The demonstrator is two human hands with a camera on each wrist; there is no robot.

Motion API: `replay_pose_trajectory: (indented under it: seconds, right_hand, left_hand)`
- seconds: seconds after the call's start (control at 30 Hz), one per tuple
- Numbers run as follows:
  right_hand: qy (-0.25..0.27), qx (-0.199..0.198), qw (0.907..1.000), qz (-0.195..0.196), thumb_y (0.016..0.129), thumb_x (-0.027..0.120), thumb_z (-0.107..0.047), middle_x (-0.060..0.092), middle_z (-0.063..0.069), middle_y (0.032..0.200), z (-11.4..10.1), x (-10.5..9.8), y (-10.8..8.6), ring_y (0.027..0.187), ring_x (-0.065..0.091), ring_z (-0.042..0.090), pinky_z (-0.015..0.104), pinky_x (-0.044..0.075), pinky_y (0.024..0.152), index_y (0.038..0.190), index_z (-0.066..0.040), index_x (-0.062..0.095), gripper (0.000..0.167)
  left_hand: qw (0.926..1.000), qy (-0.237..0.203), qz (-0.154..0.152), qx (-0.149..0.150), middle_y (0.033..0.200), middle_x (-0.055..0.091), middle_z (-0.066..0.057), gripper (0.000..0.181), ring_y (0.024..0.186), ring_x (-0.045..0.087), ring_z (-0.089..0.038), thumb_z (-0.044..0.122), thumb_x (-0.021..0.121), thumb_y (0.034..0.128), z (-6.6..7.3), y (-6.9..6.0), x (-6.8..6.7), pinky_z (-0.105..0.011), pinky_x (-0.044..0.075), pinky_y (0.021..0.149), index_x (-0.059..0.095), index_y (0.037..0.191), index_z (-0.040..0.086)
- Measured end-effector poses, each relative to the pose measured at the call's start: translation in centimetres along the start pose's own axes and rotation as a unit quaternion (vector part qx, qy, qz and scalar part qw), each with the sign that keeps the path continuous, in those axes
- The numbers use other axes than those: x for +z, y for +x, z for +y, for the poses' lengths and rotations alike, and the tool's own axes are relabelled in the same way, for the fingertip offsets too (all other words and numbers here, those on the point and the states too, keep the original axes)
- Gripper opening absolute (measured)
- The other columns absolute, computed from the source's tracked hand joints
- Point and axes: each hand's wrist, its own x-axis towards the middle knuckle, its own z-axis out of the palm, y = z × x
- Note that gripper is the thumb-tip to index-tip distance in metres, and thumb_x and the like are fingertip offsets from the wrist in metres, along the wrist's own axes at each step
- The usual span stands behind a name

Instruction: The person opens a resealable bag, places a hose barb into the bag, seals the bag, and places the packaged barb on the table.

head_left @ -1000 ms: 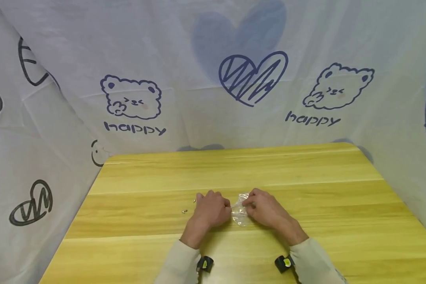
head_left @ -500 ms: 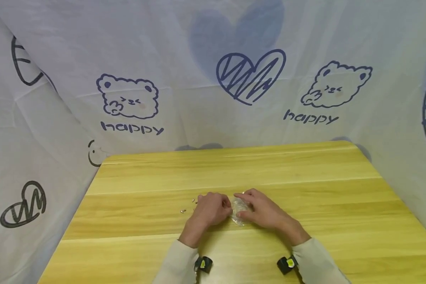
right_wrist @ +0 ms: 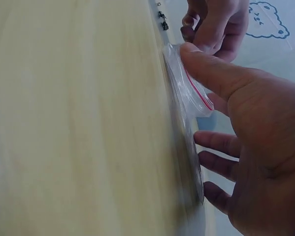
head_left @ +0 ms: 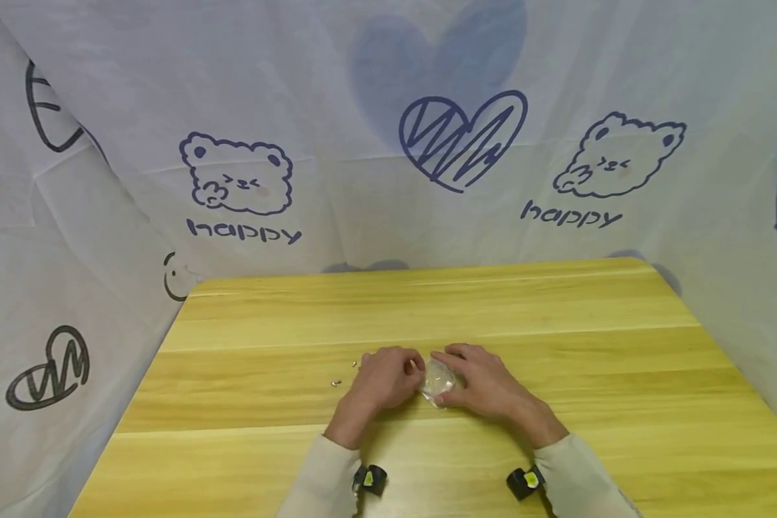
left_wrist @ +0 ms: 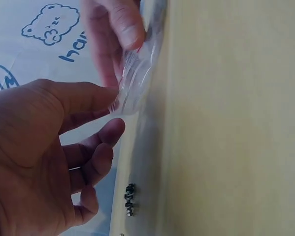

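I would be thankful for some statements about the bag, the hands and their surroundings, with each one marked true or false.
1. In the head view, the clear bag is between the left hand and the right hand. True.
2. The bag bears a blue line. False: it bears a red line.
3. Several small metal-looking pieces lie on the wooden table, outside the bag. True.
4. The right hand does not touch the bag. False: its thumb rests on it.
5. The background is plain. False: the cloth behind the table shows bear drawings and hearts.
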Motion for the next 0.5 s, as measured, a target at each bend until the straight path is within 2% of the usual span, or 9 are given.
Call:
replay_pose_trajectory:
  seconds: [0.13, 0.27, 0.37, 0.5]
  right_hand:
    - [0.01, -0.005, 0.9999, -0.002, 0.08, 0.072, -0.053, 0.048, 0.006, 0.143, 0.2, 0.1, 0.2, 0.133, 0.043, 0.03, 0.059, 0.032, 0.105, 0.143, -0.026, 0.048, 0.072]
    - [0.019, -0.004, 0.9998, 0.0, 0.079, 0.074, -0.052, 0.048, 0.006, 0.143, 0.1, 0.3, 0.4, 0.132, 0.043, 0.03, 0.058, 0.032, 0.104, 0.142, -0.026, 0.049, 0.073]
    - [0.021, -0.001, 0.9998, 0.004, 0.077, 0.076, -0.05, 0.049, 0.007, 0.142, 0.0, 0.4, 0.5, 0.131, 0.044, 0.031, 0.058, 0.033, 0.103, 0.142, -0.025, 0.05, 0.074]
    - [0.013, 0.003, 0.9998, 0.014, 0.076, 0.077, -0.049, 0.05, 0.009, 0.14, -0.2, 0.6, 0.6, 0.128, 0.045, 0.031, 0.058, 0.035, 0.1, 0.141, -0.024, 0.051, 0.074]
  left_hand:
    - [0.9987, -0.043, -0.025, -0.005, 0.089, 0.066, 0.003, 0.017, 0.078, 0.058, -0.012, 0.03, 0.062, 0.092, -0.6, -0.1, -1.5, -0.034, 0.046, 0.071, 0.07, 0.104, 0.02]
    - [0.9943, -0.094, -0.028, -0.043, 0.095, 0.065, -0.002, 0.024, 0.076, 0.058, -0.015, 0.027, 0.061, 0.0942, -2.2, -0.8, -3.8, -0.033, 0.048, 0.07, 0.067, 0.113, 0.014]
    - [0.9924, -0.099, -0.022, -0.07, 0.095, 0.064, -0.002, 0.022, 0.076, 0.057, -0.015, 0.022, 0.061, 0.0936, -3.8, -1.7, -5.2, -0.034, 0.048, 0.071, 0.066, 0.113, 0.013]
    - [0.9918, -0.096, -0.024, -0.081, 0.097, 0.064, -0.003, 0.022, 0.081, 0.058, -0.015, 0.019, 0.062, 0.0921, -5.6, -2.6, -5.7, -0.035, 0.049, 0.076, 0.066, 0.113, 0.013]
